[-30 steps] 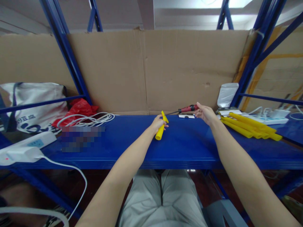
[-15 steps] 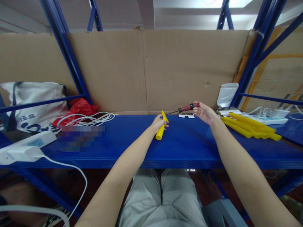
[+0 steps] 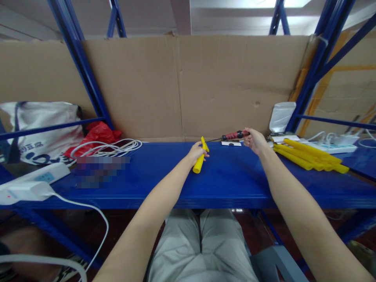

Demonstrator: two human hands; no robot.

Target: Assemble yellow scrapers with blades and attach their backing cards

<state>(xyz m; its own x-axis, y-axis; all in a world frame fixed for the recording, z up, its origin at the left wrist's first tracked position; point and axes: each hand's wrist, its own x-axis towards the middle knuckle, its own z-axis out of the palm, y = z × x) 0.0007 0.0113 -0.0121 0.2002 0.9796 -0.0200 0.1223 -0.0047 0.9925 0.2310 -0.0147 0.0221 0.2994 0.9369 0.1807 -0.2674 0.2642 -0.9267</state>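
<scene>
My left hand is wrapped round a yellow handle-like piece, tilted above the blue table. A red and black screwdriver lies nearly level, its thin shaft reaching the top part of the yellow piece. The end of its handle is pinched in the fingers of my right hand. Behind the screwdriver, a small white and black box rests near the table's back edge.
Several yellow tubes lie at the right beside a white power strip. On the left are coiled white cables, a red bag, a cloth bag and another power strip. Cardboard stands behind.
My right hand's fingers have closed more around the end of the screwdriver handle, and the hand has shifted slightly. My left hand and the yellow piece have barely moved.
</scene>
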